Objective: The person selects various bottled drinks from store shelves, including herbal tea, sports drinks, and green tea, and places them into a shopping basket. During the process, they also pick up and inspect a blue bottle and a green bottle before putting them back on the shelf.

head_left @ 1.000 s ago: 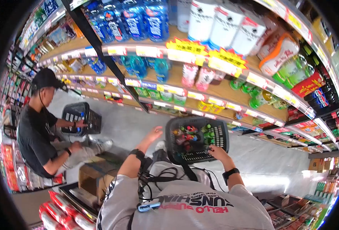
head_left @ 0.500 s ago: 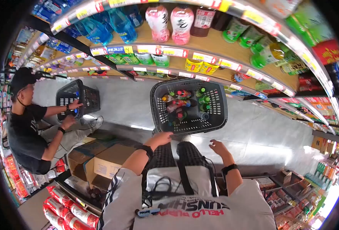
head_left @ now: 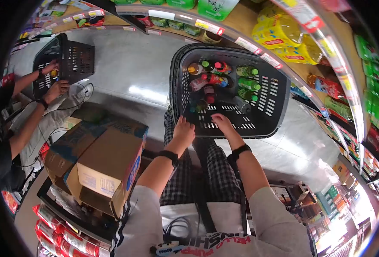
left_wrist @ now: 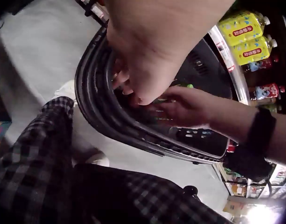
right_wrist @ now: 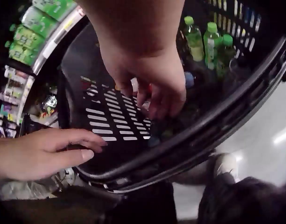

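A dark grey shopping basket (head_left: 269, 122) with slotted walls stands on the floor in front of me. Inside it, several green-capped bottles (head_left: 249, 84) line the right side. Dark and red-labelled bottles (head_left: 217, 80) lie towards the left, and a clear bottle (head_left: 242, 104) is near the green ones. My left hand (head_left: 183, 132) is at the basket's near-left rim; its fingers look extended in the right wrist view. Over the near rim, my right hand (head_left: 226, 127) reaches in with loosely bent fingers, and nothing shows in its grasp.
Drink shelves (head_left: 241, 43) with yellow packs (head_left: 279, 32) curve past the basket. An open cardboard box (head_left: 108, 154) is at my left, beside red-and-white packs (head_left: 54, 233). Another person's hands (head_left: 57, 90) are at a second basket (head_left: 79, 60) farther left.
The view has tipped down and come closer to the basket. My right hand has moved from right of the basket to over its near rim; my left hand stays near the rim.
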`<state>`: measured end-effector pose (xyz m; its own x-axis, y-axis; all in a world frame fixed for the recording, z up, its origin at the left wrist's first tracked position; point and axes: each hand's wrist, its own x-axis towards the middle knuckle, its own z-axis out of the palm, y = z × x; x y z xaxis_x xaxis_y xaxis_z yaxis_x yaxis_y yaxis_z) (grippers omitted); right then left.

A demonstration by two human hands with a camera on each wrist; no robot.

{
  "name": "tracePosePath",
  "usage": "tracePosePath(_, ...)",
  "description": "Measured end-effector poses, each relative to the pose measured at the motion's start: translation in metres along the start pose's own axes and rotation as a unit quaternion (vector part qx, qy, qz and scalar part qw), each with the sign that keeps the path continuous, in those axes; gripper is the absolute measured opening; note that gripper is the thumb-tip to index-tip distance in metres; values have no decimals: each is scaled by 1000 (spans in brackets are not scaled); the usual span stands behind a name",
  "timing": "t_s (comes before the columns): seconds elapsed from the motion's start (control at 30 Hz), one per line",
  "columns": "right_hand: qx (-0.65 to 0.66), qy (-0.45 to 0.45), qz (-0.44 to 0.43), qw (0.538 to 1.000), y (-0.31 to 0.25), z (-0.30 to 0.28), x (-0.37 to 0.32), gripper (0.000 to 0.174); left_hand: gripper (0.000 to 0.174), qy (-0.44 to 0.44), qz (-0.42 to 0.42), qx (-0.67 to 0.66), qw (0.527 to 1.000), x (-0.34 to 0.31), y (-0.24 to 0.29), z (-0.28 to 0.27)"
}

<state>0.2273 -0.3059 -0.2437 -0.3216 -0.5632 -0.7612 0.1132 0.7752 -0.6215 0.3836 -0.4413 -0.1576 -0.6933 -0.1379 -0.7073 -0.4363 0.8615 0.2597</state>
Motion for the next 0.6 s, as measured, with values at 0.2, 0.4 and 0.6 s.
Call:
tracePosePath(0.2,24,-114,36,993,25,72,91,29,35,112,-111,-346,925,50,-7,8)
tracePosePath(0.4,-147,-158,-46,975,38,101,97,34,37,152,-342,-745,552,135,-26,76)
tracePosePath(0.6,-83,-173,-17,981,22,77,97,36,37,75,-440,-769,459,165,-23,112)
